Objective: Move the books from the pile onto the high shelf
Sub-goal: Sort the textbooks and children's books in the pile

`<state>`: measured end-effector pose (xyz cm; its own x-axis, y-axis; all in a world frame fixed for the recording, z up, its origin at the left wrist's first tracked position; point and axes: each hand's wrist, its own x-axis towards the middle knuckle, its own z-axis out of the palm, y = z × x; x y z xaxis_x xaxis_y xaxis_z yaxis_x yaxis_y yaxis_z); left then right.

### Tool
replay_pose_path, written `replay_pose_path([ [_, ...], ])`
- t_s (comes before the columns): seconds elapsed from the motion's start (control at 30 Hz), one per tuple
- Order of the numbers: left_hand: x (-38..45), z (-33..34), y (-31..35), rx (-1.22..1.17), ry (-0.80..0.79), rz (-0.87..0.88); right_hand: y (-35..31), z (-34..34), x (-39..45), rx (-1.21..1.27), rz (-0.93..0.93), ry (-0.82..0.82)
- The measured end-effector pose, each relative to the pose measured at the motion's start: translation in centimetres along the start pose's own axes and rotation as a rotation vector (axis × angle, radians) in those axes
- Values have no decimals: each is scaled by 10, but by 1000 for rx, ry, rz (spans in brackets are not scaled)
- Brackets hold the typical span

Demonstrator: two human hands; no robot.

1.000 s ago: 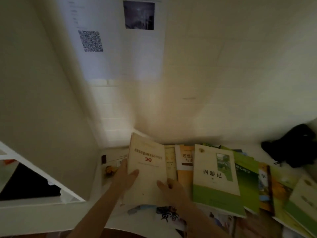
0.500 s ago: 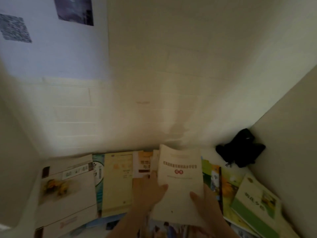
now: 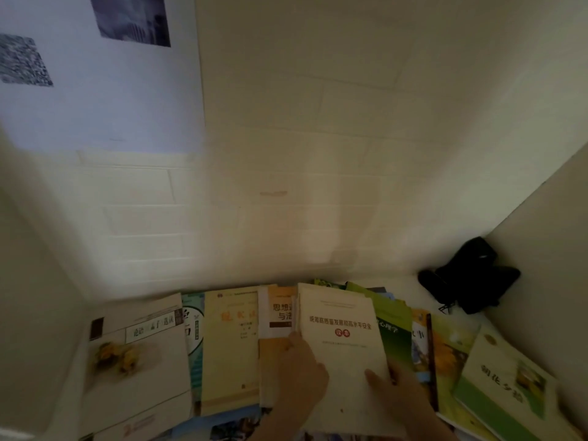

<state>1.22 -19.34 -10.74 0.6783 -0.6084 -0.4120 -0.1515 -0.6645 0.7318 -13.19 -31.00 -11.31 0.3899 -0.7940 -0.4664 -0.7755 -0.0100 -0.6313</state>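
Cream book [image 3: 345,351] (both hands) atop pile [image 3: 229,348]

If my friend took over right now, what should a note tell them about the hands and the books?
Left hand: grips the left edge of the cream book with red title.
Right hand: thumb on that book's cover near its lower right corner, holding it from that side.
The cream book is lifted over the other books, which lie spread out and overlapping on the white surface.
A black bag sits in the right corner.
Done: one book picked up.
Left: put it on the high shelf, which is not in view, then move the rest.
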Motion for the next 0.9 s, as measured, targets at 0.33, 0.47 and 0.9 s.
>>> replay_pose_path([
  [0.33, 8, -7, -13, -31, 127, 101, -17, 12, 13, -205, 76, 103],
  [0.47, 8, 3, -15, -233, 152, 7, -13, 14, 7, -73, 65, 72],
  [0.9, 23, 11, -19, -96, 48, -45, 23, -33, 26, 32, 163, 186],
])
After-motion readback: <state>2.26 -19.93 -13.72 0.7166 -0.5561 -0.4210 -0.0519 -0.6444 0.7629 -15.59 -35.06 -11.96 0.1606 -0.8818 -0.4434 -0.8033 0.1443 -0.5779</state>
